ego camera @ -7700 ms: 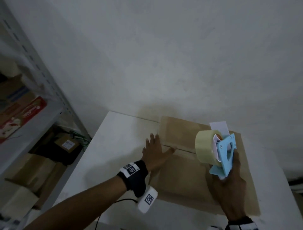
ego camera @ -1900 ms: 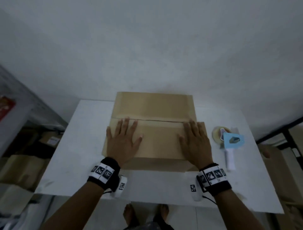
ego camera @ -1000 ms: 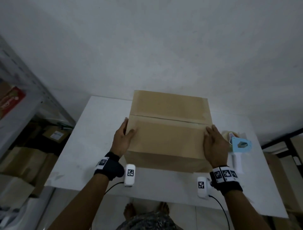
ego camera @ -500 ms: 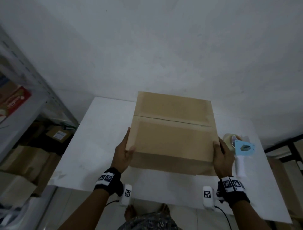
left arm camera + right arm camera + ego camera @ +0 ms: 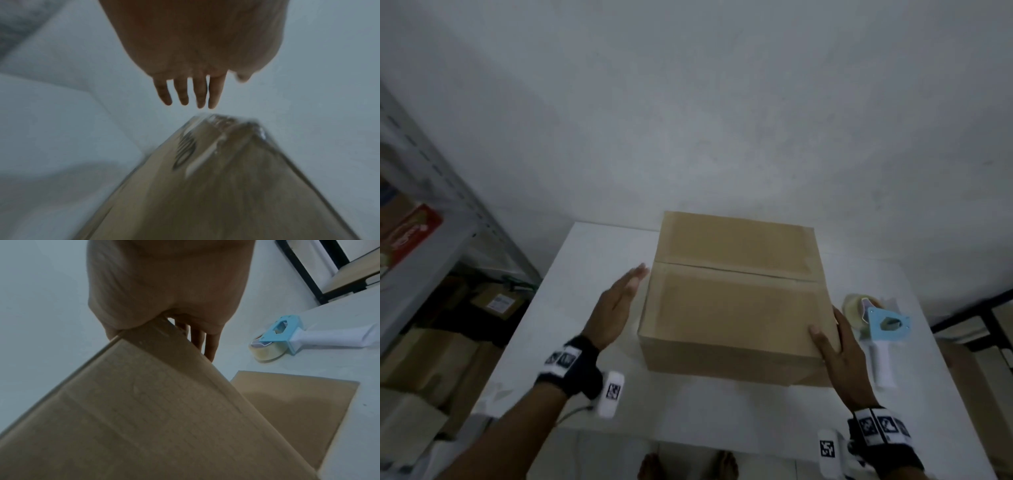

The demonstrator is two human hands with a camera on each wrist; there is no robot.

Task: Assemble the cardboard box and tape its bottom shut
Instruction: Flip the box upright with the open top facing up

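Box (image 5: 732, 308) underside out of view

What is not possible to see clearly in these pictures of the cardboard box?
- Whether the cardboard box seam is taped: head view too dim, left wrist view blurred.
- Print on the box side: left wrist view, motion blur.
- Right hand fingers: right wrist view, the box edge covers most of them.
- Box underside: all views, the box hides it.

left hand (image 5: 615, 309) — flat, fingers straight | right hand (image 5: 840, 356) — clasps box (image 5: 732, 308) corner
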